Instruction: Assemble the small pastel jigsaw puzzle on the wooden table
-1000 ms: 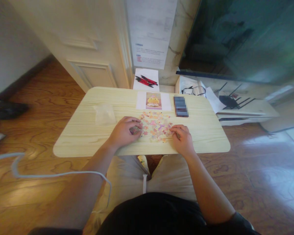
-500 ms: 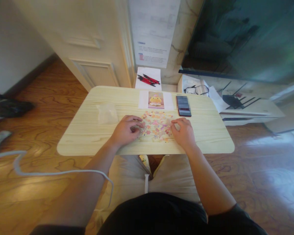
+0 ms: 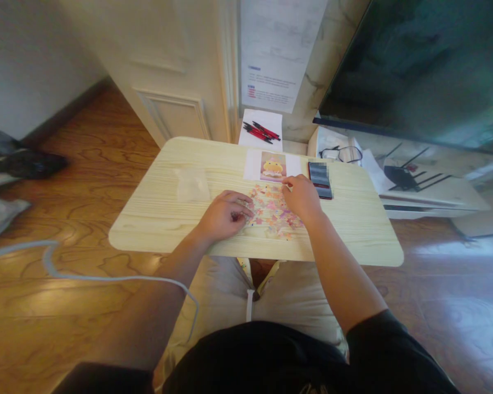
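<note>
Both hands rest on a pale wooden table [image 3: 156, 219] over a heap of small colourful puzzle pieces [image 3: 271, 210]. My left hand [image 3: 225, 214] lies at the heap's left edge with its fingers curled, pinched on something I cannot make out. My right hand [image 3: 299, 198] reaches over the far right of the heap, fingers bent down onto the pieces near a picture card of a yellow figure [image 3: 273, 166]. Whether it holds a piece is hidden.
A dark phone [image 3: 320, 179] lies right of the card. A clear plastic bag [image 3: 192, 185] sits left on the table. Beyond the table are red and black pens [image 3: 265, 131] on paper, glasses [image 3: 343, 154] and a large dark screen [image 3: 419, 71]. A white cable [image 3: 107, 276] crosses my left arm.
My right hand moved from the near right edge of the heap forward to its far side by the card. The left hand stayed put. The view shifted left.
</note>
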A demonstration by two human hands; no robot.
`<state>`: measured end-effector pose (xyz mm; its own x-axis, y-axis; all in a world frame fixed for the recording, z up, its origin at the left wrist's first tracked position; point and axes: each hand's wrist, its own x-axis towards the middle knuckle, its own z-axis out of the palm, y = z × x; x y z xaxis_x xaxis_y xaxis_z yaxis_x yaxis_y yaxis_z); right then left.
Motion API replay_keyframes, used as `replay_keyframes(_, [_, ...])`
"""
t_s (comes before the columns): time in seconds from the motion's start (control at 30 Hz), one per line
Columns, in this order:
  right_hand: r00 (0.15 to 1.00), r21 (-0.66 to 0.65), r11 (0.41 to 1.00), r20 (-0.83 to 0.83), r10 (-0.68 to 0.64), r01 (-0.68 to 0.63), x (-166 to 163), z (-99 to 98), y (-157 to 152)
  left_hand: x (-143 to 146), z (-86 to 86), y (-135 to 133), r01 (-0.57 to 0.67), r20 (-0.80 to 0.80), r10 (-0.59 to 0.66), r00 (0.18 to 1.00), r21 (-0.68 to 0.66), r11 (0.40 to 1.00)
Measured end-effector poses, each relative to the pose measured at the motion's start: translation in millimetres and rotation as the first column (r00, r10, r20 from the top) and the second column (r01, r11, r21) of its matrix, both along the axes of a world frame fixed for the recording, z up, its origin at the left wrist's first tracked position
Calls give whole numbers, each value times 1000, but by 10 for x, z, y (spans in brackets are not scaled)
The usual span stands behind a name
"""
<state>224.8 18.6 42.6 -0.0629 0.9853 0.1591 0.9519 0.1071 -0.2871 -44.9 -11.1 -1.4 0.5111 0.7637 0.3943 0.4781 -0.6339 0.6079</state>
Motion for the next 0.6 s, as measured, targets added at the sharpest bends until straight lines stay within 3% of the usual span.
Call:
replay_keyframes(0.13, [989, -31, 989, 38, 145, -144, -246, -34, 43, -2, -11, -1, 6, 1, -6, 1000, -19, 1000])
replay_keyframes(0.33, [990, -69, 995, 116, 81, -74, -381, -68, 99, -4, -20, -18, 9, 5, -9, 1000, 0, 1000])
replay_keyframes(0.6, [996, -106, 990, -7, 89, -89, -266, -129, 182, -5, -9, -9, 27, -16, -27, 1000, -6, 1000])
